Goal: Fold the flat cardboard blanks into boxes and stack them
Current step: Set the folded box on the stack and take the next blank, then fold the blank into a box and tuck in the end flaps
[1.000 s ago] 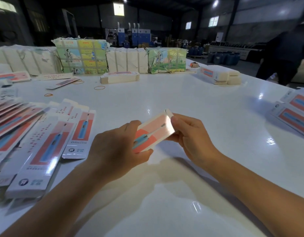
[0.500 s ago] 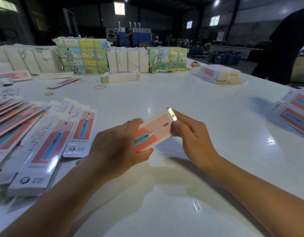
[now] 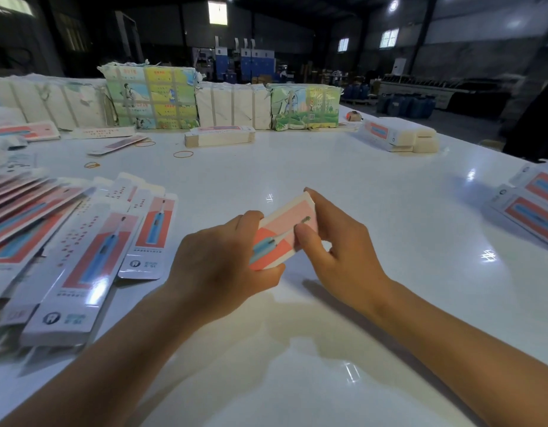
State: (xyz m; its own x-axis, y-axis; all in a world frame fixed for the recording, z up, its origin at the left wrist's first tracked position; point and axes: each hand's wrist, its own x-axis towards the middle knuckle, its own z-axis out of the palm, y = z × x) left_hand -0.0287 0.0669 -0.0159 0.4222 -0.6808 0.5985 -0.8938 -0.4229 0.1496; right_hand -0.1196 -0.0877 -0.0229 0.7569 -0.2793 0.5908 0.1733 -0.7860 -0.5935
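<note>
Both hands grip a toothbrush box (image 3: 283, 232) above the white table (image 3: 374, 211): left hand (image 3: 223, 266) wraps its near end, right hand (image 3: 337, 251) pinches the far end, probably closing a flap; tucking comes next.

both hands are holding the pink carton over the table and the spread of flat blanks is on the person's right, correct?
Not quite. The head view shows the spread of flat blanks on the person's left, not right. The rest holds: the left hand and right hand both hold the pink carton over the table.
</note>
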